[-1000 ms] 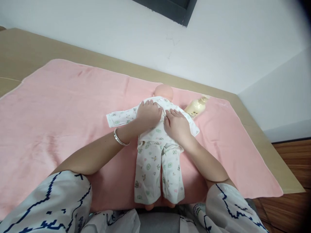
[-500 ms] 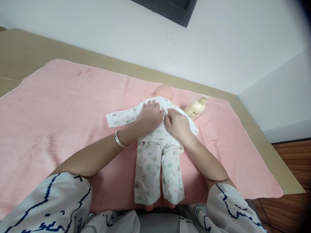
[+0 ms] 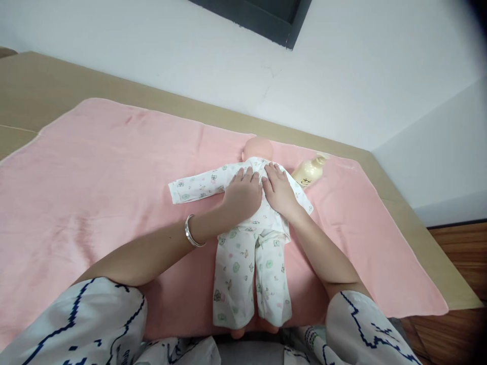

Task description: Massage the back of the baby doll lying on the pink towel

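A baby doll (image 3: pixel 257 148) lies with its bald head toward the wall and its feet toward me. It wears a white printed top (image 3: pixel 205 185) and matching trousers (image 3: pixel 235 279). My left hand (image 3: pixel 243 195) lies flat on the left half of the doll's upper back, fingers stretched out. On the right half rests my right hand (image 3: pixel 280 191), also flat and open. Both touch the top's cloth, and neither grips anything. A silver bangle (image 3: pixel 189 231) circles my left wrist. Just beyond my right hand, a cream pump bottle (image 3: pixel 309 171) lies on its side.
The doll and bottle lie on a pink blanket (image 3: pixel 114 162) spread over a tan table (image 3: pixel 160 91). Behind the table stands a white wall (image 3: pixel 152 45) with a dark frame (image 3: pixel 266 20). Brown wooden flooring (image 3: pixel 456 253) shows at the right.
My right hand has moved up toward the doll's shoulder, its fingers straighter. My left hand has shifted slightly inward. The whole view has dropped a little in the frame.
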{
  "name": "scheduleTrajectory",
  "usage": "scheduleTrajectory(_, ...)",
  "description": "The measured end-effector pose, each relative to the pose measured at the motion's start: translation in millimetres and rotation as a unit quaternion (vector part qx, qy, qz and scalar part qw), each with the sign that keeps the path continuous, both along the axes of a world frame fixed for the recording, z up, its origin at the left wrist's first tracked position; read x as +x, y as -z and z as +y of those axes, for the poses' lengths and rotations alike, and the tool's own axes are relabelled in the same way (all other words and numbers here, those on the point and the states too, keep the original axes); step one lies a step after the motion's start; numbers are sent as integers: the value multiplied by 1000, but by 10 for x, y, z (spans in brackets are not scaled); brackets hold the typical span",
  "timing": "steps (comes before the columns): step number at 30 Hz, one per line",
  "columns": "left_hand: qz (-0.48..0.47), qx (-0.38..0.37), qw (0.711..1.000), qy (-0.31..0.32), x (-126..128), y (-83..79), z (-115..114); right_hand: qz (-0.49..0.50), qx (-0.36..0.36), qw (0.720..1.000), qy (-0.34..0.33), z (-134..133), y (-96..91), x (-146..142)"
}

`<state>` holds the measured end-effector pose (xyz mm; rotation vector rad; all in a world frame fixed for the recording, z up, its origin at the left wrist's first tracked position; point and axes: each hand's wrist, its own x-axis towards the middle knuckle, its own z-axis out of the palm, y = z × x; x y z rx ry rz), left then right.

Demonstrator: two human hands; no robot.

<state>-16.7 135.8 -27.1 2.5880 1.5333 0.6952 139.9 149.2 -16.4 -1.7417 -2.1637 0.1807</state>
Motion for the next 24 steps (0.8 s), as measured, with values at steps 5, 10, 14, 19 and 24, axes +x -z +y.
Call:
scheduleTrajectory(5,-37,-4,999,-21,-86,15,325,-80,23,997,8,-353,-135,-196)
scheduleTrajectory(10,-98,-3,994,-49,-60,175,368,-70,20,997,9,-379,-176,-192)
scheduleTrajectory(14,-116,11,992,-51,-36,249,314,-21,-1,1000,10,-162,-67,-115)
scheduleTrajectory(19,-122,13,991,-53,-41,252,329,5,-9,1000,10,-61,43,-89)
scheduleTrajectory(24,-126,-9,991,-51,-26,249,341,4,-22,1000,-20,2,20,-1)
